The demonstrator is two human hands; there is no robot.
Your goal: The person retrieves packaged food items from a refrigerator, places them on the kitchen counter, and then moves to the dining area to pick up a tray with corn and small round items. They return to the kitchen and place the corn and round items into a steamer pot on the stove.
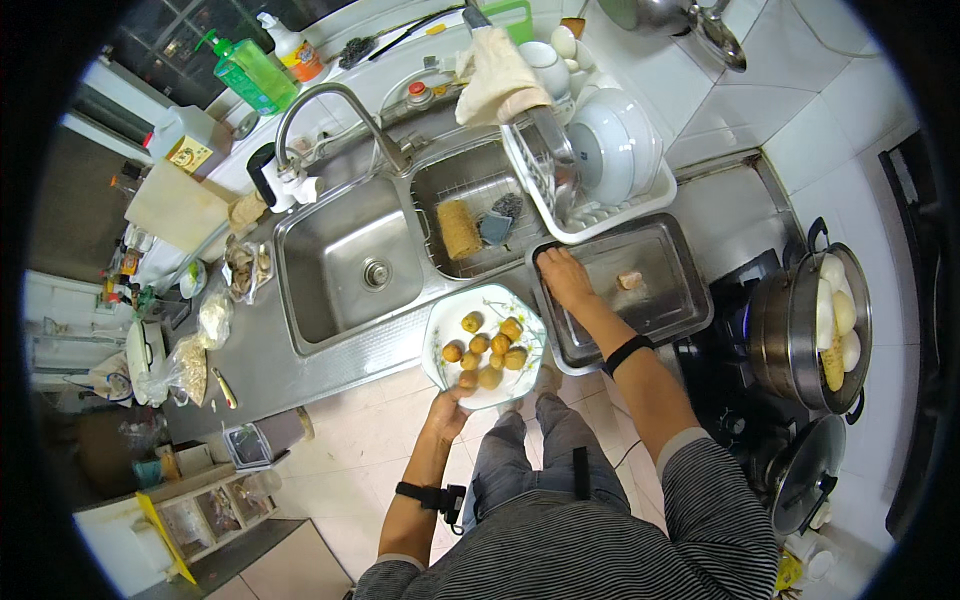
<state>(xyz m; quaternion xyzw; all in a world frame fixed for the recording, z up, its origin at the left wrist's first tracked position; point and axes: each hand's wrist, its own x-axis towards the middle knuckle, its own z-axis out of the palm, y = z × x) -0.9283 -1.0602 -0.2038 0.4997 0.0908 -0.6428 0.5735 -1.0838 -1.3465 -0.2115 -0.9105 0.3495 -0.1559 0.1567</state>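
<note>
My left hand (448, 414) grips the near rim of a white floral plate (442, 330), which is held up in front of the sink counter. Several small round yellow-brown fruits or potatoes (478, 343) are gathered on it. To the right, my right hand (564, 274) reaches down to the far left corner of a rectangular metal tray (600, 319). Its fingers are bent over something dark at that corner, and whether they hold anything is hidden. A small pinkish-brown piece (629, 280), perhaps meat, sits on the tray's floor.
Behind lies a double steel sink (352, 285) with a curved faucet (337, 94). A loofah (458, 229) rests on the rack in the right basin. A white dish rack (652, 195) stands behind the tray. On the stove at right, a steamer pot (780, 345) holds buns and corn.
</note>
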